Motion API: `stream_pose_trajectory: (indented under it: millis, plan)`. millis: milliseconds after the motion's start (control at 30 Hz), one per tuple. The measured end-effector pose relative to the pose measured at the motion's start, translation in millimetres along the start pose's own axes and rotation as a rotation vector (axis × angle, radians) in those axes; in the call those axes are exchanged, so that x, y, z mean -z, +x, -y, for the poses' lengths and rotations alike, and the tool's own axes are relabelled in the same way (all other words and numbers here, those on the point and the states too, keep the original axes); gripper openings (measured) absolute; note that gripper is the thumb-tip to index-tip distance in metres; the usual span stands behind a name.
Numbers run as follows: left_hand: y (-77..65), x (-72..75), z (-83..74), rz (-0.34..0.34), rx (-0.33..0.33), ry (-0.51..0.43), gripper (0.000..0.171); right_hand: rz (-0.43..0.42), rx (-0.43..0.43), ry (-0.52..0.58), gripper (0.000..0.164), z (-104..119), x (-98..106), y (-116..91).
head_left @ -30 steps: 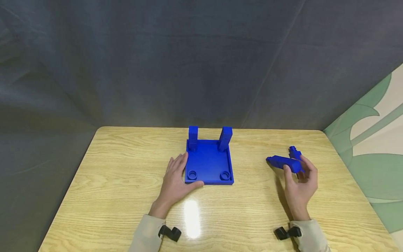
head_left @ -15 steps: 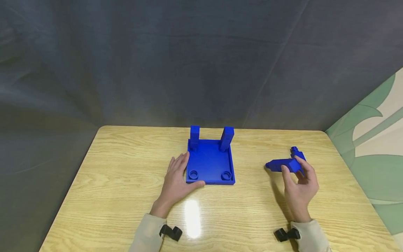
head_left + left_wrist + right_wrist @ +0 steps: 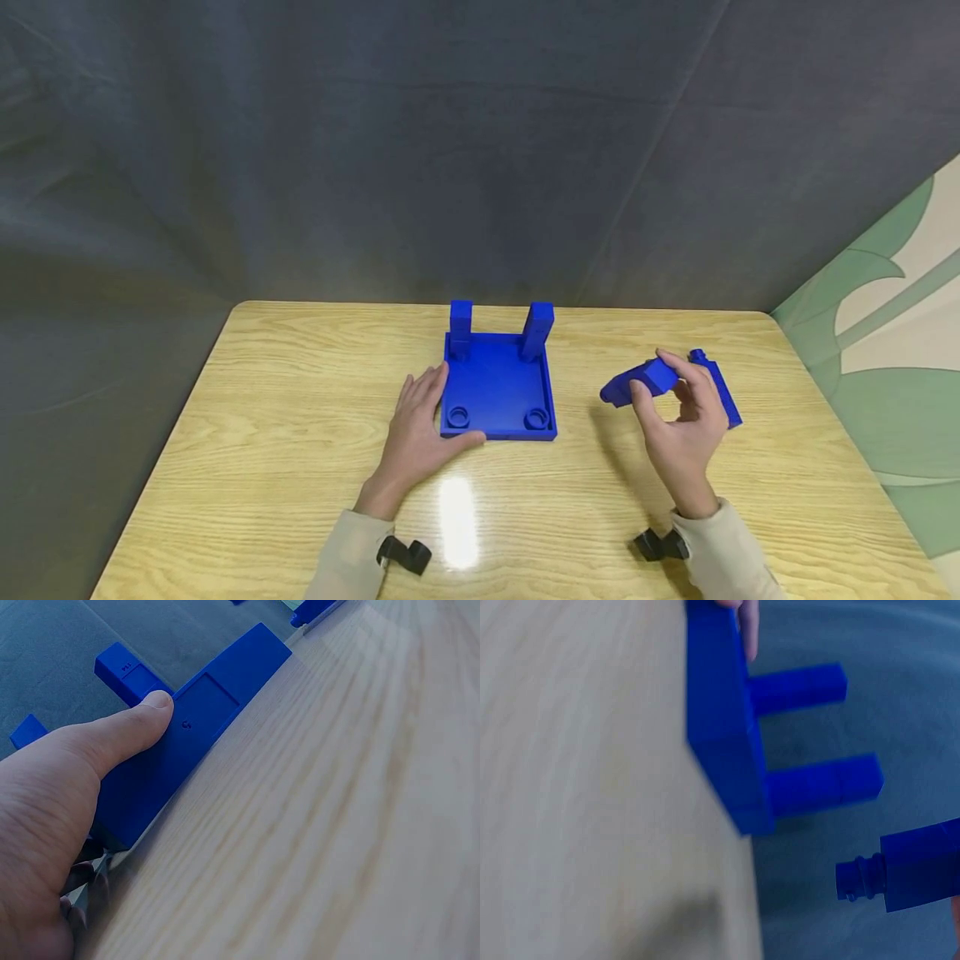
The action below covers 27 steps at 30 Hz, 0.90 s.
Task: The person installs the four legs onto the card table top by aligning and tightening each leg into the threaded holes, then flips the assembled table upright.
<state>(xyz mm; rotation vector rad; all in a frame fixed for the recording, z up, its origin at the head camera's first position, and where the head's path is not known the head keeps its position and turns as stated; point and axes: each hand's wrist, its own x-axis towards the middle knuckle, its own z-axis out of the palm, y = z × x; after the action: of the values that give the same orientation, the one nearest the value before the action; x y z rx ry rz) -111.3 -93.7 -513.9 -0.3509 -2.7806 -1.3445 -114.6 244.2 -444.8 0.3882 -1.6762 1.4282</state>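
Observation:
A blue square tabletop (image 3: 495,387), upside down, lies on the wooden table with two blue legs (image 3: 461,321) upright at its far corners. Round threaded sockets (image 3: 536,417) show at both near corners. My left hand (image 3: 412,433) holds the tabletop's near left corner, thumb against the front wall (image 3: 187,720) and fingers along the left side. Raised off the table to the right, a blue table leg (image 3: 919,866) is pinched between the thumb and fingers of my right hand (image 3: 686,437). Its threaded end points left, towards the tabletop.
Another blue leg (image 3: 722,392) lies on the wooden table (image 3: 315,367) just right of my right hand. A dark grey cloth (image 3: 450,150) hangs behind the table's far edge. Green and cream patterned fabric (image 3: 892,367) is at the far right.
My right hand has lifted the leg and moved it left, away from the other leg, which now shows more fully. My left hand stays on the tabletop.

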Motion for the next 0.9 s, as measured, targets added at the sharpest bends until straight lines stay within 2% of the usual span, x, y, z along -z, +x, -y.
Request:
stream_pose_trajectory:
  millis: [333, 733, 900]
  plan:
    - [0.6, -1.0, -1.2, -0.003, -0.024, 0.004, 0.126, 0.118, 0.033, 0.124, 0.042, 19.1, -42.2, 4.2]
    - [1.3, -3.0, -1.0, -0.010, -0.028, 0.018, 0.126, 0.250, 0.036, 0.137, 0.043, 32.4, -87.4, 0.0]
    - [1.4, -2.8, -0.8, -0.020, -0.049, 0.023, 0.125, 0.326, -0.005, 0.126, 0.044, 33.9, -102.0, -5.3]
